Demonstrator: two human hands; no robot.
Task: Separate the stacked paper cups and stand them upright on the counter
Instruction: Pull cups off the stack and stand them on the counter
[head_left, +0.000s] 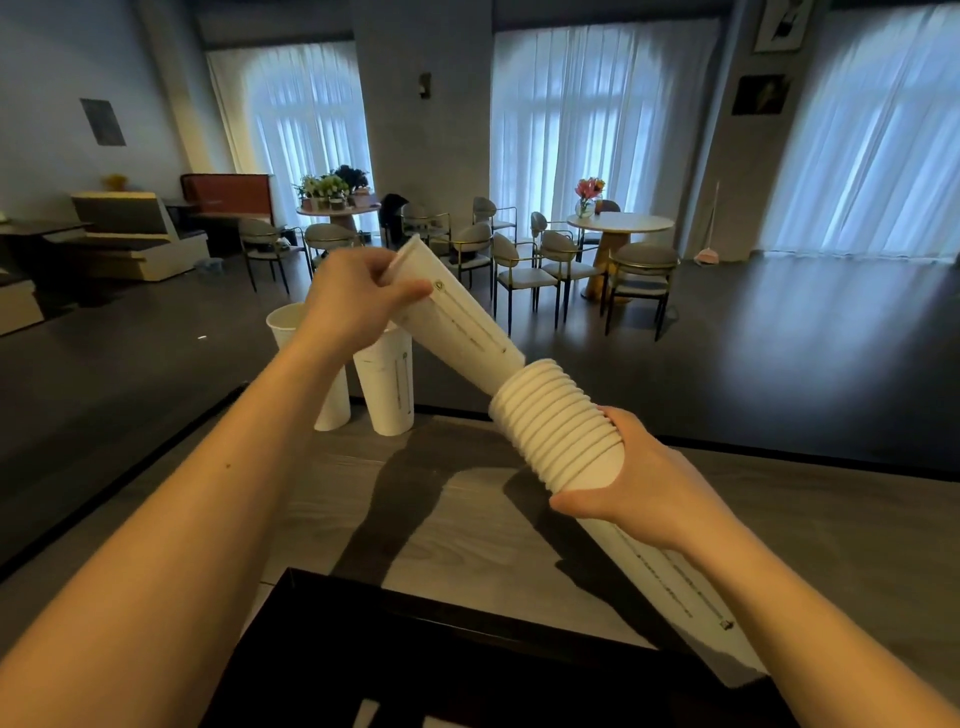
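My right hand (641, 480) grips a stack of white paper cups (558, 426) just below its several ribbed rims, holding it tilted above the counter (452, 525). The stack's lower end runs under my right forearm. My left hand (353, 293) pinches the rim end of a single white cup (462, 325) whose narrow base is still inside the top of the stack. Two separated white cups stand upright at the counter's far edge: one (387, 387) in plain sight, the other (298, 343) partly hidden behind my left forearm.
A black box or tray (467, 654) sits at the counter's near edge, below my arms. Beyond the counter is a dark floor with round tables (621, 223), several chairs and curtained windows.
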